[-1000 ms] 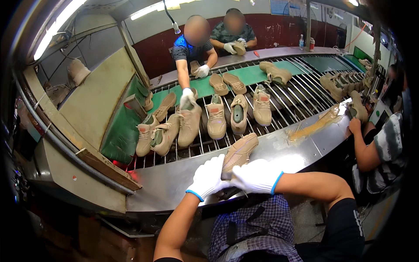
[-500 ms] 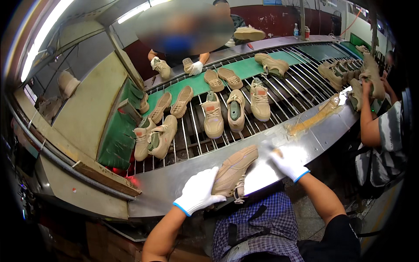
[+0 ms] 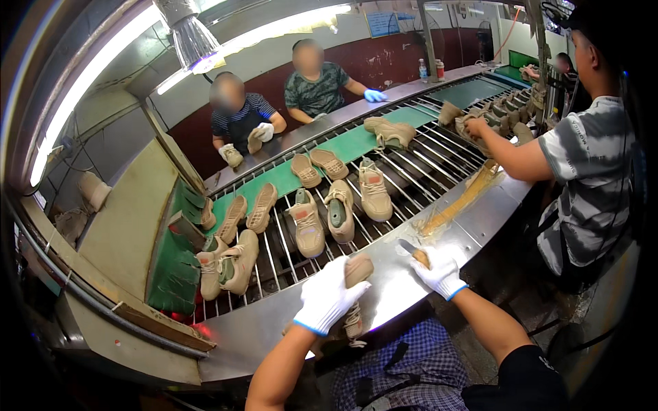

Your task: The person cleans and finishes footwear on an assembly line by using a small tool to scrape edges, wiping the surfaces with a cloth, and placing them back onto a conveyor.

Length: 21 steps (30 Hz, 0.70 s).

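Observation:
In my left hand, gloved in white, is a tan lace-up shoe, held over the steel ledge. The hand covers much of it; its toe shows above my fingers and its laces hang below. My right hand, also gloved, is closed round a small knife-like tool with a tan handle and a greyish blade. The tool's tip points away to the left, apart from the shoe. Beyond my hands, a tan shoe and another shoe stand on the roller conveyor.
A steel ledge borders the rollers. Tan soles lie on and beside a green strip. A green-flapped opening stands left. Two co-workers sit opposite; another reaches over the line at right.
My view has tilted upward. The shoe in my left hand has turned so that my hand hides more of it. The co-worker at right has reached over the shoes on the conveyor.

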{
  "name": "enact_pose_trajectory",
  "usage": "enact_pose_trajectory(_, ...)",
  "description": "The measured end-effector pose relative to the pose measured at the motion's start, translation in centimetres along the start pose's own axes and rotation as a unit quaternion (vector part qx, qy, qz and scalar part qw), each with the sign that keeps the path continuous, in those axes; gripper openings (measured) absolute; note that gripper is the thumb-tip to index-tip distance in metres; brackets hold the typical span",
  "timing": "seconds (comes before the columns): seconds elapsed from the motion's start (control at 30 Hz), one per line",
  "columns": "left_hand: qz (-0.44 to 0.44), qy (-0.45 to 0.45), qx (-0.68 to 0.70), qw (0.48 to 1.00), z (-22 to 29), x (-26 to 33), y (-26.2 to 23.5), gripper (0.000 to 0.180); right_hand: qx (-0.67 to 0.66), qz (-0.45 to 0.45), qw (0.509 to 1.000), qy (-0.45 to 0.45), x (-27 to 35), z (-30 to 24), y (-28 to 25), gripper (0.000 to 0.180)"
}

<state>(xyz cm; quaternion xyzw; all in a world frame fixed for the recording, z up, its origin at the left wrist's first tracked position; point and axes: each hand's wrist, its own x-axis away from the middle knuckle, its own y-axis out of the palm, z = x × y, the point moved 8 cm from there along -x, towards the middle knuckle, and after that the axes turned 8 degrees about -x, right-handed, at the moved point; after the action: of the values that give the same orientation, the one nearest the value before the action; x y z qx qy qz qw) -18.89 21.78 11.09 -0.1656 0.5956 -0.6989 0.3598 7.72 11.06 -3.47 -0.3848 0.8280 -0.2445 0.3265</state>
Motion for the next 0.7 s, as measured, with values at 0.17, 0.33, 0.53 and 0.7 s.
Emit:
enact_pose_trajectory(0.17, 0.164, 0.113, 0.133, 0.971, -1.5, 7.7, -10.7, 0.087, 0.001, -0.134, 0.982, 0.131, 0.5, -0.2, -0.6, 0.048)
enact_pose_trajectory(0.33, -0.036, -0.112, 0.075, 0.990, -10.3, 13.9, -2.2, 0.086, -0.138, -0.323, 0.932, 0.095, 3.2, -4.0, 5.0, 0.048)
enact_pose_trajectory(0.53, -0.068, -0.095, 0.078, 0.990, -9.1, 12.4, 1.9, 0.084, -0.034, -0.389, 0.921, -0.003, 3.6, -10.8, 2.5, 0.050)
enact_pose_trajectory(0.7, -0.190, -0.007, 0.020, 0.981, -7.0, 7.7, 2.2, 0.084, 0.080, -0.393, 0.911, -0.093, 2.5, -17.0, 1.1, 0.046)
